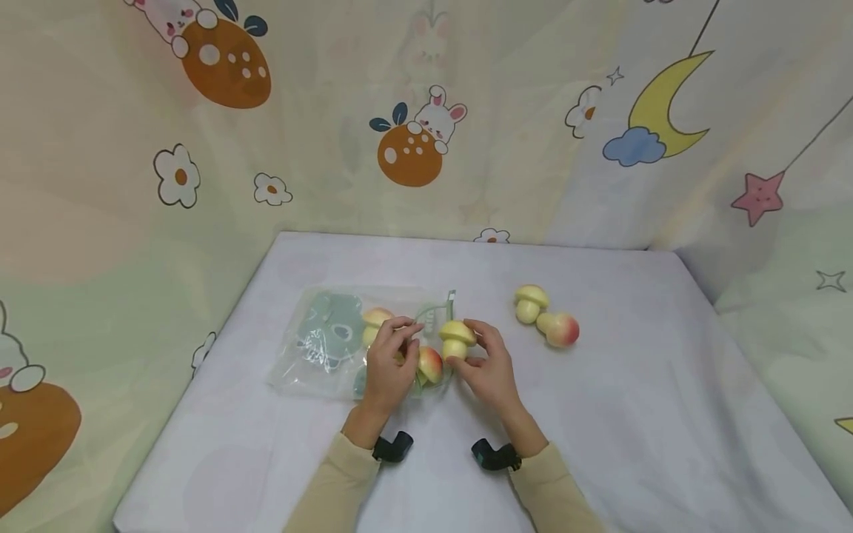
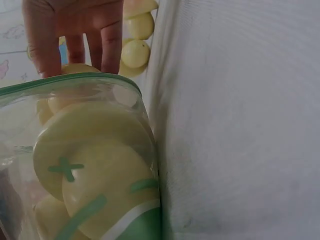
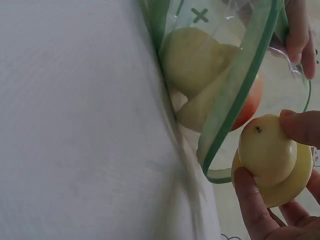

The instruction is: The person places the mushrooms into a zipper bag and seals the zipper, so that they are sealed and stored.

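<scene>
A clear zip bag [image 1: 286,370] with green printing and a green edge lies on the table, its mouth spread apart in the right wrist view. My left hand [image 1: 390,369] is over the bag and pinches its upper edge. Inside are several toy mushrooms, among them a red-tipped mushroom [image 1: 432,365] near the mouth. Between thumb and fingers, my right hand [image 1: 492,374] holds a yellow mushroom [image 3: 270,150] just outside the opening. In the left wrist view the bag's front hides most of that mushroom.
To the right of the bag, a yellow mushroom [image 1: 531,303] and a red-capped mushroom [image 1: 563,330] lie close together on the white tablecloth [image 1: 633,414]. A patterned curtain [image 1: 520,170] hangs behind the table and at its sides.
</scene>
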`<control>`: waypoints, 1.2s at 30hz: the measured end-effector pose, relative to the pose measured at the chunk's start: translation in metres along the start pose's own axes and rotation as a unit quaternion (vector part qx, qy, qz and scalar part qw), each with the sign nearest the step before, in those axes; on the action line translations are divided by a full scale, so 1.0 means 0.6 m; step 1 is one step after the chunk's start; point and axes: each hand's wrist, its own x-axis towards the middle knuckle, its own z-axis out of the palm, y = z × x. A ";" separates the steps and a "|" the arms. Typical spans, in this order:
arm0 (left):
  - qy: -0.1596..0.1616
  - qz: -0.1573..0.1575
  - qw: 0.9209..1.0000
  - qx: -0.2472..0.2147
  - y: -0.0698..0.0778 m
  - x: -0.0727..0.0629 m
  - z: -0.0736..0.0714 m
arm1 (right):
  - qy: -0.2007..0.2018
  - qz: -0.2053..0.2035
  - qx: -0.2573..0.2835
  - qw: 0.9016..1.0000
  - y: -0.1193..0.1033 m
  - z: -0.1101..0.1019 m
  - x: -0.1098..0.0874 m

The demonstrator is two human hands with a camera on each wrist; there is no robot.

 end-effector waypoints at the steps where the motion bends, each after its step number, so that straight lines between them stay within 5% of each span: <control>1: 0.000 0.005 1.000 0.000 0.000 0.001 0.000 | -0.004 -0.010 0.001 1.000 -0.007 0.002 -0.002; 14: -0.001 0.031 0.999 -0.007 0.001 0.001 0.005 | -0.057 -0.053 -0.044 0.996 0.057 0.036 -0.005; 23: -0.004 0.028 1.000 0.013 0.008 -0.008 0.004 | -0.102 -0.059 -0.033 0.993 0.062 0.049 -0.017; 36: 0.011 0.037 0.999 0.006 0.010 0.000 0.005 | -0.094 -0.067 -0.051 0.992 0.057 0.044 -0.013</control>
